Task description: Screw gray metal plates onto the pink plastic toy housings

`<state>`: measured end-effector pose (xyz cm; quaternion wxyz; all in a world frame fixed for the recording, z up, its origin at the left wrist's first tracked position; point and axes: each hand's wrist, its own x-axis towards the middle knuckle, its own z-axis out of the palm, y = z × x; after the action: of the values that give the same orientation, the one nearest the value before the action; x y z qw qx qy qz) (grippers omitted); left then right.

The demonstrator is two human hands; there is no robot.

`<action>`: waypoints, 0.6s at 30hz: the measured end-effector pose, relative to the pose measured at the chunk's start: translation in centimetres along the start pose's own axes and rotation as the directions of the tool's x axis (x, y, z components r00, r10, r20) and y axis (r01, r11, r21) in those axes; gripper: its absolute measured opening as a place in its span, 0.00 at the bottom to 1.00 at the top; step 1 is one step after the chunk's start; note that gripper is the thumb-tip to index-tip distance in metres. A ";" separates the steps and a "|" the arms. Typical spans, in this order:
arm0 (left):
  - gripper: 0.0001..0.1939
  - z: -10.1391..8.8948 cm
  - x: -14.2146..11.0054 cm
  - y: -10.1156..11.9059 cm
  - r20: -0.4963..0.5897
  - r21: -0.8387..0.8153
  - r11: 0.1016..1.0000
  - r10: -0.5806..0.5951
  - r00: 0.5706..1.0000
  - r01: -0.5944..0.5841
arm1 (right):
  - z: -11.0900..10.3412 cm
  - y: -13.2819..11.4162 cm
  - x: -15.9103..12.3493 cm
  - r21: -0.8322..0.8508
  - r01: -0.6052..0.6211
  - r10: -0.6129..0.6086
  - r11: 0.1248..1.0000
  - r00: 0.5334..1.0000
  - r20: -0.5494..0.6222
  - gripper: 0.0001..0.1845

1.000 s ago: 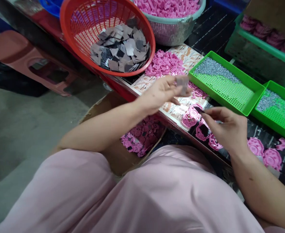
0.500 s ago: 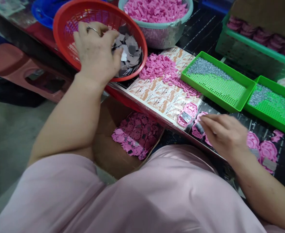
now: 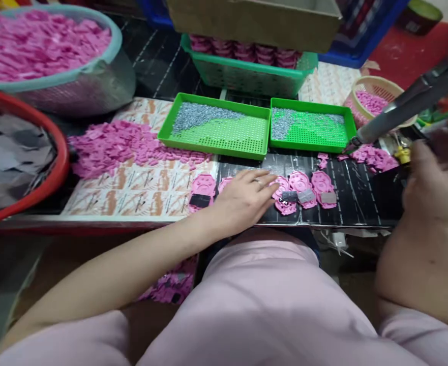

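My left hand [image 3: 246,195] lies palm down with fingers stretched over a row of pink plastic casings, partly hiding some. A pink casing [image 3: 201,185] with a dark plate is left of it; another casing [image 3: 285,188] with a dark plate touches or sits just under its fingertips. Further right are more casings [image 3: 324,183] with grey plates. My right hand [image 3: 437,173], somewhat blurred, is raised at the right edge, thumb and fingers apart. Close above it slants a grey rod-shaped tool [image 3: 410,99], which it does not appear to grip.
Two green trays [image 3: 214,151] of small metal pieces stand behind the row. A pile of small pink parts [image 3: 113,145] lies left, near a red basket [image 3: 61,162] of grey plates and a pale blue basket [image 3: 122,71]. A beige basket [image 3: 393,86] stands at right.
The view has swung right. My left hand has left the red basket and come down on the casings. My right hand has moved from the casings to beside the grey tool.
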<state>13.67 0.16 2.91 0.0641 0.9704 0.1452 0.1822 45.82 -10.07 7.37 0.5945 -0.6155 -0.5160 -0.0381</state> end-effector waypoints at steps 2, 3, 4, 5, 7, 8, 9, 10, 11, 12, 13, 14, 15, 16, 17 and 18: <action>0.16 0.8 3.8 1.5 0.089 -0.001 0.999 0.049 0.995 -0.049 | 1.1 0.3 0.2 0.145 -0.106 0.096 0.984 0.992 0.078 0.34; 0.16 1.3 5.5 2.3 0.145 0.000 0.998 0.062 0.987 -0.062 | 1.8 0.3 0.5 0.191 -0.160 0.132 0.968 0.979 0.154 0.35; 0.16 1.9 7.0 3.1 0.193 0.005 0.998 0.059 0.980 -0.061 | 2.4 0.3 0.8 0.220 -0.204 0.152 0.954 0.961 0.230 0.35; 0.17 2.6 8.3 3.9 0.223 0.010 0.998 0.060 0.973 -0.063 | 3.0 0.4 1.2 0.246 -0.240 0.165 0.939 0.942 0.293 0.32; 0.19 4.0 10.2 5.2 0.243 0.016 0.997 0.068 0.968 -0.074 | 3.9 0.6 2.1 0.263 -0.297 0.194 0.918 0.914 0.355 0.24; 0.20 4.7 10.7 5.6 0.244 0.017 0.997 0.070 0.967 -0.077 | 4.1 0.7 2.4 0.256 -0.291 0.195 0.922 0.919 0.342 0.20; 0.20 5.3 11.1 6.0 0.246 0.018 0.996 0.075 0.966 -0.082 | 4.3 0.8 2.7 0.238 -0.260 0.183 0.936 0.935 0.303 0.18; 0.20 5.8 11.3 6.1 0.253 0.019 0.996 0.083 0.964 -0.091 | 4.4 1.0 2.8 0.213 -0.210 0.156 0.954 0.957 0.245 0.18; 0.20 6.3 11.5 6.2 0.263 0.022 0.994 0.095 0.960 -0.105 | 4.4 1.1 2.8 0.182 -0.154 0.122 0.971 0.976 0.179 0.19; 0.18 6.6 11.5 6.2 0.278 0.027 0.992 0.112 0.954 -0.124 | 4.4 1.3 2.8 0.154 -0.107 0.090 0.982 0.990 0.113 0.21; 0.17 6.8 11.6 6.1 0.294 0.036 0.989 0.128 0.947 -0.145 | 4.3 1.5 2.6 0.140 -0.078 0.070 0.987 0.995 0.068 0.23; 0.16 6.9 11.8 5.9 0.311 0.047 0.985 0.142 0.940 -0.164 | 4.3 1.8 2.4 0.143 -0.068 0.063 0.987 0.997 0.040 0.21; 0.15 7.0 11.9 5.7 0.325 0.060 0.982 0.152 0.933 -0.180 | 4.3 2.0 2.2 0.167 -0.070 0.066 0.983 0.997 0.029 0.18; 0.14 6.9 12.1 5.5 0.339 0.073 0.978 0.158 0.928 -0.193 | 4.3 2.3 2.1 0.204 -0.080 0.075 0.976 0.997 0.036 0.15; 0.14 6.8 12.3 5.2 0.351 0.085 0.975 0.164 0.922 -0.206 | 4.4 2.5 1.9 0.239 -0.091 0.082 0.967 0.995 0.049 0.11; 0.14 6.7 12.5 4.9 0.362 0.092 0.971 0.173 0.916 -0.219 | 4.4 2.7 1.9 0.265 -0.101 0.087 0.959 0.994 0.065 0.09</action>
<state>28.57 -1.15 1.78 0.0065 0.9990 0.0450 0.0018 46.04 -4.93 5.45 0.6597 -0.5542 -0.5018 0.0764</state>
